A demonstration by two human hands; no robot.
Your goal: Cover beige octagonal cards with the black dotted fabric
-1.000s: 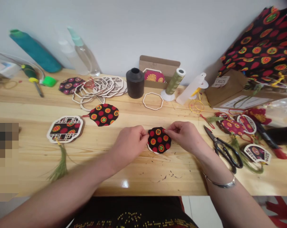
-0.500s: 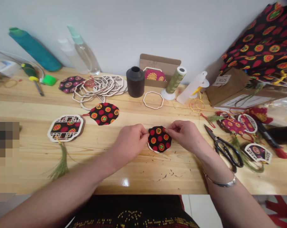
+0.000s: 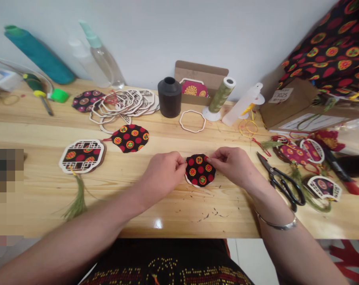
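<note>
Between my hands is a small black fabric piece [image 3: 200, 171] with red dots and orange flowers, a pale scalloped edge showing beneath it. My left hand [image 3: 166, 170] pinches its left edge between thumb and finger. At its upper right edge, my right hand [image 3: 232, 164] pinches with thumb and fingertips. Behind it lies a thin empty wooden frame [image 3: 192, 121]. Left of my hands are a matching fabric-covered piece [image 3: 130, 138] with a red cord and a finished lattice ornament [image 3: 82, 156] with a green tassel [image 3: 76, 200].
Black-handled scissors [image 3: 282, 182] lie right of my right forearm, near tasselled ornaments [image 3: 323, 188]. Along the back stand a black thread cone [image 3: 169, 97], a green spool [image 3: 222, 97], a translucent bottle [image 3: 241, 105] and a cardboard box [image 3: 301, 107]. Stacked wooden frames [image 3: 128, 105] lie back left. Dark scraps [image 3: 215, 213] dot the front.
The camera view has shifted slightly, so the table appears a little higher. Both hands keep their pinch on the fabric piece, whose pale edge now also shows along the top.
</note>
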